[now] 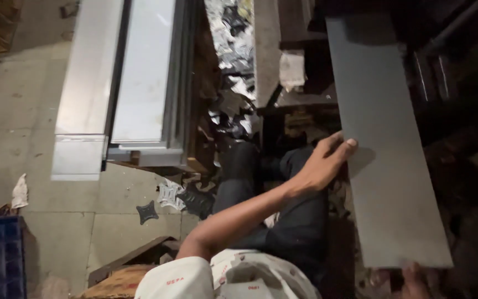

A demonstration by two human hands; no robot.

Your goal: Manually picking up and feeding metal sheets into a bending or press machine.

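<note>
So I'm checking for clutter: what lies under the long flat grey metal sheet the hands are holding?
Under the long flat grey metal sheet lies dark, dim machinery or framework; its details are unclear. The left hand rests on its edge, and the right hand is at its near end.
</note>
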